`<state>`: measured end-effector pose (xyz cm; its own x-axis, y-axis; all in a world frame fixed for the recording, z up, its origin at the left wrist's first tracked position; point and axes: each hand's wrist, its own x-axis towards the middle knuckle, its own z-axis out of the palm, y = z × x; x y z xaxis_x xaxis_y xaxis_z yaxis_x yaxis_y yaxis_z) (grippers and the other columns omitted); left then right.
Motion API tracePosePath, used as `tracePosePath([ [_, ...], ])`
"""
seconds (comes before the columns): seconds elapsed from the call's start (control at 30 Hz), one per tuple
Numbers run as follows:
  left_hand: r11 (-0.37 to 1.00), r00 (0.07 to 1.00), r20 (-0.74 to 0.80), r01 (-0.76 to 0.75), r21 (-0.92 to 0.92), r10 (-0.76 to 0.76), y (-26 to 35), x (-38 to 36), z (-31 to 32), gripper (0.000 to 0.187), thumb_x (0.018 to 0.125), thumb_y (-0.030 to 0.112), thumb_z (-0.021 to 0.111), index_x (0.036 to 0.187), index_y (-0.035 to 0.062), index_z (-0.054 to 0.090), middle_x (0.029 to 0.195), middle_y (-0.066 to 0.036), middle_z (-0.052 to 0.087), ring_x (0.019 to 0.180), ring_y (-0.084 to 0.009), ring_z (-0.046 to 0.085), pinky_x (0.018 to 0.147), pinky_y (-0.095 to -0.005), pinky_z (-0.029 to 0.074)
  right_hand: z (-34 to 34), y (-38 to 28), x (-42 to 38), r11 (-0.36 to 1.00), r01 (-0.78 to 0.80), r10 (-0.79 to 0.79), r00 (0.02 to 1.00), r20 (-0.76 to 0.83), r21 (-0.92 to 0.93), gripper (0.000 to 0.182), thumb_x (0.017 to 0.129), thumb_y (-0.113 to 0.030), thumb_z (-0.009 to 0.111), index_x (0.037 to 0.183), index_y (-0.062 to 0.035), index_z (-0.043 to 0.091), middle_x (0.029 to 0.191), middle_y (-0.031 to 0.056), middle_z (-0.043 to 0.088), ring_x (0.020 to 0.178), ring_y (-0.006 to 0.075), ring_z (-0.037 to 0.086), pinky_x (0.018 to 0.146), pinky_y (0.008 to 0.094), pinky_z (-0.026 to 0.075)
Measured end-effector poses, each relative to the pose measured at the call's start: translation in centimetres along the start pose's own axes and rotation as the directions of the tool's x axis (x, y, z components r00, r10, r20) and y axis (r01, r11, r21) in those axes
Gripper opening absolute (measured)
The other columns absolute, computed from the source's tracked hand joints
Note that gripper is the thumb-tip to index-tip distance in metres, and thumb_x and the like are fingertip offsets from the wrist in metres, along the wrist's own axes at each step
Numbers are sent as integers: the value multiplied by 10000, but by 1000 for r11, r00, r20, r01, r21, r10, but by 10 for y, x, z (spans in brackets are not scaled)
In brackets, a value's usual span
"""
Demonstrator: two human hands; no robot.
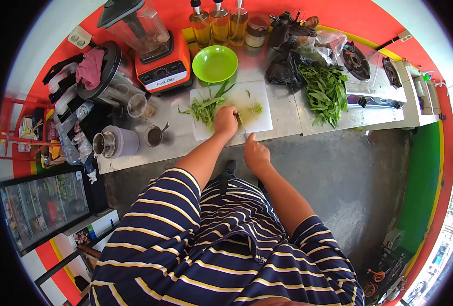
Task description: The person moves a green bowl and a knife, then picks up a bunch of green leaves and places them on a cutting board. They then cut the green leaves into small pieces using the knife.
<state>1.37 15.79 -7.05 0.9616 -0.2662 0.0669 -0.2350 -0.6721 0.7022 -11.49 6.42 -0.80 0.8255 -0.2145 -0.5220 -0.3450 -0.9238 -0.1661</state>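
Observation:
On a white cutting board [261,94] lie long leafy green stems [204,109]. My left hand [225,121] is closed over the right end of these stems and presses them to the board. My right hand [257,154] is closed at the board's front edge, around the handle of a knife [240,119]. The blade is narrow in view and sits just right of my left fingers. A small heap of chopped green pieces [256,108] is on the board, right of the blade. Behind the board stands a lime-green bowl [215,65].
A red blender [163,71], a metal cup with a spoon [153,136] and a jug [115,142] stand to the left. Oil bottles [220,25] line the wall. Rightward are a pile of leafy greens [324,92], a black plastic bag [283,71] and a gas stove [374,84].

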Motion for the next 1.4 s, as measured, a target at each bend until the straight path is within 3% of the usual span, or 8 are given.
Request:
tracePosePath([
  [0.17,998,998,22,67,-7,-67,-1,-1,0,92,778,2,656,845,22,717,828,-184,706,799,-377,690,725,-450,538,-23,-7,4,1000,15,-15,1000,-6,5,289,905,-88,621,1134,12,477,1038,230,727,972,357,732,792,423,604],
  [0.33,994,1000,30,-2,106,-2,10,-11,-8,101,830,63,639,875,66,730,951,-181,698,881,-392,675,777,-478,548,-10,-5,0,998,-11,11,1000,6,67,281,913,-93,598,1137,16,467,1026,244,721,975,388,721,832,447,588],
  [0.5,997,1000,3,-20,73,20,11,-14,-14,148,802,65,669,917,48,762,919,-210,705,852,-409,679,785,-476,549,-2,2,10,994,-17,21,999,-29,108,291,915,-112,590,1134,28,459,1026,268,712,981,427,708,862,469,573],
  [0.57,997,1000,-5,14,70,-13,11,-12,-16,151,798,66,673,917,46,763,901,-206,709,840,-405,683,779,-471,552,-13,1,9,1000,2,-1,999,-44,25,238,942,-110,562,1132,7,480,1006,228,730,962,377,727,827,452,589],
  [0.8,996,992,96,88,-15,-86,1,0,-15,133,777,75,685,878,30,758,840,-205,713,798,-391,696,765,-446,560,-7,-6,-1,999,-24,25,1000,-15,47,194,958,-109,522,1113,-1,478,983,218,735,950,358,735,812,439,595],
  [0.9,999,991,125,38,-2,-37,-1,4,-17,131,776,72,683,875,25,754,841,-212,709,804,-394,696,769,-446,559,-3,-6,5,996,-29,27,999,19,79,246,903,-70,575,1103,19,462,1046,275,704,1012,419,703,872,484,566],
  [1.07,1000,989,144,27,-5,-26,-7,5,-16,130,771,59,682,874,16,749,842,-221,704,812,-400,694,771,-451,557,-14,-2,0,999,32,-34,998,-45,-35,230,960,-128,530,1141,4,479,933,195,747,893,341,749,762,420,607],
  [1.4,999,994,110,7,-31,-4,-7,4,-16,105,766,40,668,831,15,747,828,-232,697,808,-410,688,767,-461,557,-4,0,4,995,23,-27,999,-38,-98,251,945,-109,542,1160,5,479,950,200,745,894,346,748,755,429,604],
])
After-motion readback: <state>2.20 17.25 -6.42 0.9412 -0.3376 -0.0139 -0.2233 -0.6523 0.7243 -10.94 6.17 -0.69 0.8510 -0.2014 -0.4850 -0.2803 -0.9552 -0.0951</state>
